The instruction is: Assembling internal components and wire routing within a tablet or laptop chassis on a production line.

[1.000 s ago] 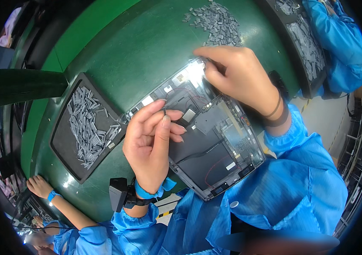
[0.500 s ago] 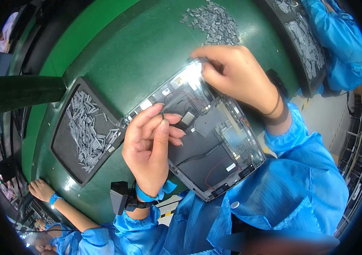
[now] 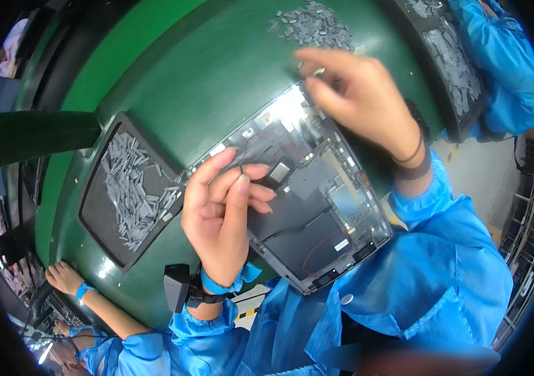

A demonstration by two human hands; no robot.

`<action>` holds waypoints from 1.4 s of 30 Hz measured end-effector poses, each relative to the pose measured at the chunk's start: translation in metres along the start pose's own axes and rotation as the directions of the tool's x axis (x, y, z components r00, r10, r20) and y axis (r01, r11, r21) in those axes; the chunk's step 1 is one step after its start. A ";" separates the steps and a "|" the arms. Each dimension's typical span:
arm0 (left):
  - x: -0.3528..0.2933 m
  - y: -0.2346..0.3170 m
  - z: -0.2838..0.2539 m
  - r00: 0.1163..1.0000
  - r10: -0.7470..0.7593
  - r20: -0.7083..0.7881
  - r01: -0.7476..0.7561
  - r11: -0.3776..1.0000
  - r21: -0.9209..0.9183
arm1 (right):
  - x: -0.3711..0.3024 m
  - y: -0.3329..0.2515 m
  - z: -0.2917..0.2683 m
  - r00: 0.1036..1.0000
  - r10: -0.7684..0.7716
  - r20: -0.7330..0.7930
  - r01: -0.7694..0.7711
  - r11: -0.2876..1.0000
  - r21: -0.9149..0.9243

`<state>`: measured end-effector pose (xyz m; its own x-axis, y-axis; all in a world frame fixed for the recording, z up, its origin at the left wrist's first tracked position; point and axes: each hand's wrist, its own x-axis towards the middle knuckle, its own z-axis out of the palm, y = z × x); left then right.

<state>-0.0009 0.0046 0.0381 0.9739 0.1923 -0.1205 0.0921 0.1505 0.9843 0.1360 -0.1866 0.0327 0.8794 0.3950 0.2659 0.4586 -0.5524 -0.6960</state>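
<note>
In front of me an opened flat electronic device [image 3: 304,244] sits tilted near my body, showing a circuit board, thin red wires and a black cable. My left hand [image 3: 220,219] is over its left side, thumb and fingers pinched on a small dark strip [image 3: 241,169]. Above the device's far right corner is my right hand [image 3: 364,100], its thumb and forefinger apart and slightly blurred by motion. A bright reflection covers the device's far corner. On the far table lies a pile of small grey pieces [image 3: 317,28], just beyond my right fingers.
A black tray [image 3: 94,225] of small grey strips [image 3: 129,194] stands at the left on the green table [image 3: 173,81]. Another tray [image 3: 461,125] with grey parts is at the far right, beside a person's blue sleeve [image 3: 505,69]. A co-worker's hand [image 3: 64,277] rests on the table's lower left.
My right hand has lifted away from the device's far corner, moving up and slightly right, with its fingers spreading. My left hand keeps its pinch, almost unmoved.
</note>
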 end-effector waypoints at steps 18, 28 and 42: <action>-0.004 0.027 0.032 0.990 0.038 0.136 -0.007 0.975 -0.222 | -0.030 -0.054 -0.005 0.945 -0.163 0.283 -0.202 0.390 0.899; 0.006 0.035 0.037 0.981 0.012 0.195 0.009 0.995 -0.102 | -0.021 -0.042 -0.013 0.943 -0.045 0.331 -0.277 0.451 0.849; 0.019 0.036 0.024 0.979 -0.033 0.202 0.032 0.999 0.011 | -0.019 -0.033 -0.019 0.971 0.012 0.240 -0.201 0.587 0.784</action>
<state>0.0255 -0.0096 0.0747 0.9921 -0.0130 -0.1249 0.1254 0.1459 0.9813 0.1062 -0.1896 0.0629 0.8282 0.5531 0.0899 -0.0078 0.1717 -0.9851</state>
